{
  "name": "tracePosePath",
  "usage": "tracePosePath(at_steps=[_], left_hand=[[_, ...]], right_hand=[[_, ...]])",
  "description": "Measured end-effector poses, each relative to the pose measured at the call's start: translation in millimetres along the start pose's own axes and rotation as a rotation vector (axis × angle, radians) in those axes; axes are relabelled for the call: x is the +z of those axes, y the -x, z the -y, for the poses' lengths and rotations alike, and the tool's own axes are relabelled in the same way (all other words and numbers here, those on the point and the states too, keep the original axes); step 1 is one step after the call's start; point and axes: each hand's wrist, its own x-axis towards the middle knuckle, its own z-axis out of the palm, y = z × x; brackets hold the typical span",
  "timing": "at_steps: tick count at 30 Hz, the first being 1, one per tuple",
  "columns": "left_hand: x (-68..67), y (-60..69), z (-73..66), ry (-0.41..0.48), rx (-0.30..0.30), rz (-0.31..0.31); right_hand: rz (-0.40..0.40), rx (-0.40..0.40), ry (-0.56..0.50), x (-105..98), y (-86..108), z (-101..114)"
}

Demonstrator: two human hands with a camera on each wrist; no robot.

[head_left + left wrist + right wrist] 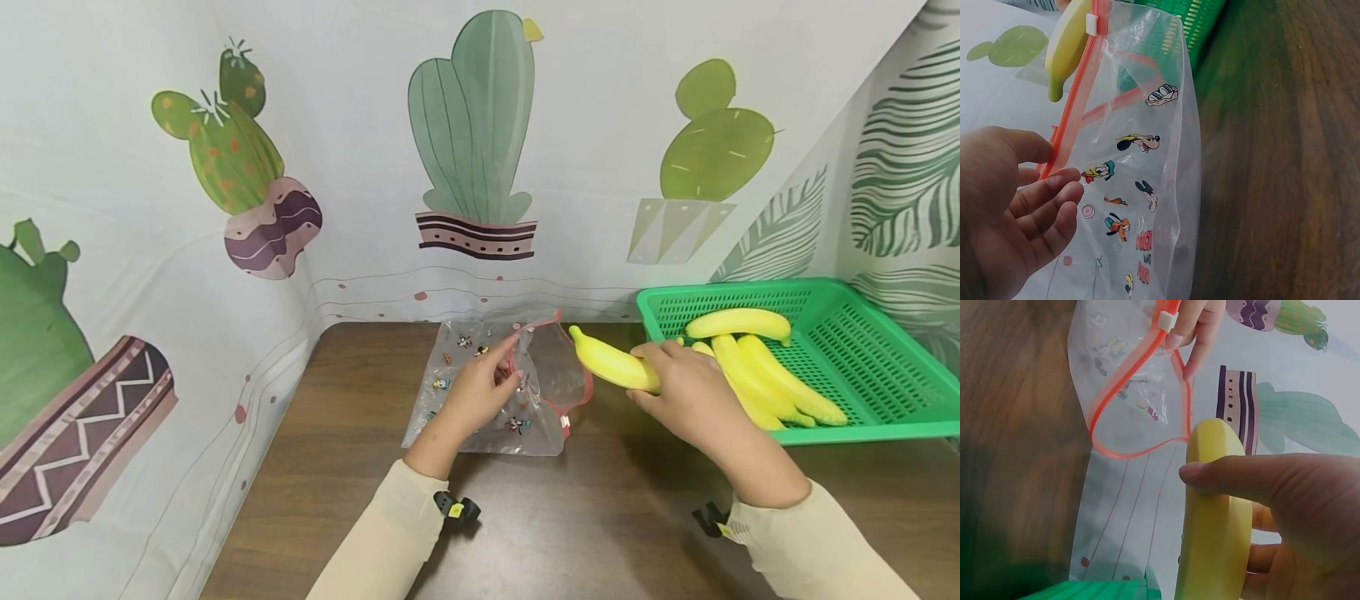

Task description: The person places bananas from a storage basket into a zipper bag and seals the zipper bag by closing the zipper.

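Note:
My left hand point(480, 390) pinches the red zip edge of a clear plastic zip bag point(480, 429) printed with small cartoon figures. In the left wrist view, the thumb and forefinger meet at the red strip point(1074, 119) while the other fingers are loosely bent. The bag's mouth gapes toward the right. My right hand point(693, 392) grips a yellow banana point(611, 363) by one end, thumb on one side and fingers on the other. The banana's free tip points at the bag's mouth, just outside it. Seen from the right wrist, the banana point(1213, 519) is behind the thumb.
A green plastic basket point(900, 429) with several bananas point(787, 379) stands at the right of the wooden table point(337, 517). Behind the table hangs a white cloth point(360, 150) printed with cacti. A white slider point(1167, 321) sits on the bag's red zip.

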Motion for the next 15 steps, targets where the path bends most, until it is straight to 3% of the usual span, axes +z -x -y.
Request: tracePosePath(at_steps=[15], left_hand=[[1.3,-0.5,-0.6,-0.012,-0.007,-0.005]], right_hand=[[0.045,-0.060,-0.007,14.8,-3.2,10.5]])
